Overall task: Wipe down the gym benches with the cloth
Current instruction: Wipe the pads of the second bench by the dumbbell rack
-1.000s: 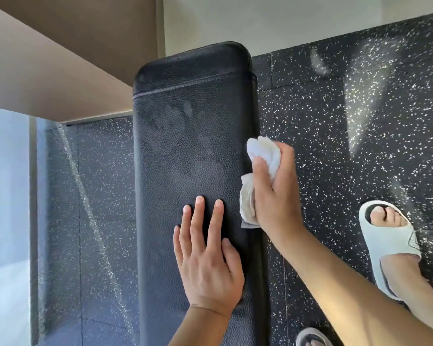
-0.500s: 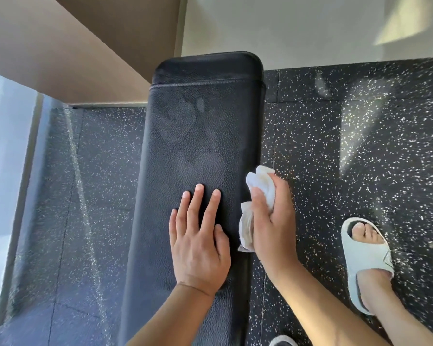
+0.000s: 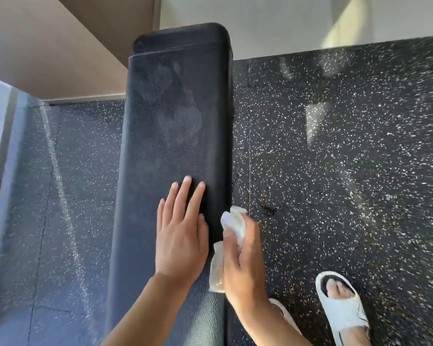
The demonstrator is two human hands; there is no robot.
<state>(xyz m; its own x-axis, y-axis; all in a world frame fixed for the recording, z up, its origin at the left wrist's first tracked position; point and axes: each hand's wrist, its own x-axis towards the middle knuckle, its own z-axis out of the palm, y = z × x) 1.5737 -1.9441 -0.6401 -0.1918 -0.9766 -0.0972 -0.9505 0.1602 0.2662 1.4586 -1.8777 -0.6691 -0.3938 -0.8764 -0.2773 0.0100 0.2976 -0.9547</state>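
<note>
Left hand [image 3: 181, 242] lies flat, fingers straight, on the black bench [image 3: 175, 136] pad; right hand [image 3: 243, 260] has its grip clamped on the white cloth [image 3: 231, 224], pressed to the pad's right side edge. I'd keep steady pressure and overlap strokes along that edge. Speckled floor [image 3: 335, 171] to the right gives my arm room; a sandalled foot [image 3: 340, 303] stands near.

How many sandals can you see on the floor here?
2. One pale sandal is on the speckled floor at the lower right, a foot in it. Only a sliver of the second sandal shows, behind the right hand's forearm beside the bench.
</note>
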